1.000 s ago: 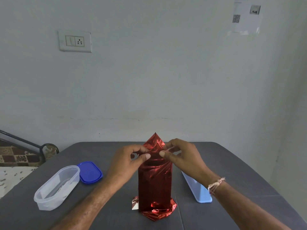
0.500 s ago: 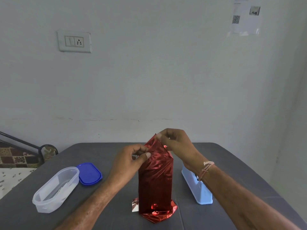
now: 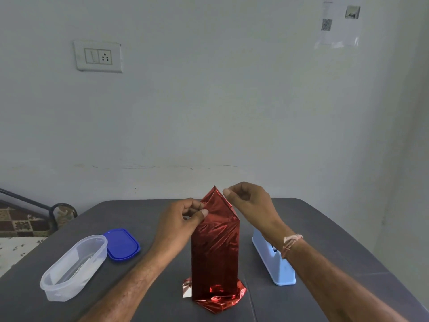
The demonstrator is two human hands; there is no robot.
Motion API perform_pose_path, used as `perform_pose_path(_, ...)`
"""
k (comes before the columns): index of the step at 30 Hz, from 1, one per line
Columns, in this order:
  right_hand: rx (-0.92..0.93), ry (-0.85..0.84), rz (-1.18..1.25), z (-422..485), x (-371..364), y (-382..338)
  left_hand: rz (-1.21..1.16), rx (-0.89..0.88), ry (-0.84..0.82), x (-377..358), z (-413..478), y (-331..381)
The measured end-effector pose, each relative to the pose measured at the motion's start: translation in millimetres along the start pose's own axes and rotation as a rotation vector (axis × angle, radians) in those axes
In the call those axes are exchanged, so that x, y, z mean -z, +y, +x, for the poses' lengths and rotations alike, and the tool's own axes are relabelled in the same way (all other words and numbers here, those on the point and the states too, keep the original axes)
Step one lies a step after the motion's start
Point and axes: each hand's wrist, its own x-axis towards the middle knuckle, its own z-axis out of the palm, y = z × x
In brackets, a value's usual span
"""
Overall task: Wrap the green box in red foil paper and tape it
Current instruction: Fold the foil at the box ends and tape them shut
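Both forearms reach forward, bare, converging toward the middle. The left hand (image 3: 183,217) is curled, thumb pressed flat against its fingers (image 3: 193,205) in a pinch. The right hand (image 3: 249,201) sits slightly higher, wrist bent, thumb and forefinger tips nearly meeting.

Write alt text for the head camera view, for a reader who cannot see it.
Two hands fold red foil paper into a peak atop an upright wrapped box on a grey table: the left hand pinches the foil, the right hand pinches fingertips beside the peak. A clear container and blue lid lie left, a light-blue tape dispenser right.
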Motion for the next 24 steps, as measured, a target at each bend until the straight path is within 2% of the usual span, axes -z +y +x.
perform_pose_path(5,-0.028,-0.092,-0.072,-14,4,19,-0.006,0.001,0.004,-2,2,-2)
perform_pose_path(10,-0.052,-0.062,-0.071,-11,2,25,0.043,-0.012,0.071,-7,6,-10)
perform_pose_path(16,-0.097,-0.038,-0.076,-3,-5,30,-0.232,0.194,-0.053,-5,16,-18)
perform_pose_path(24,-0.183,0.007,-0.052,4,-11,33,-0.306,0.320,-0.137,-1,23,-20)
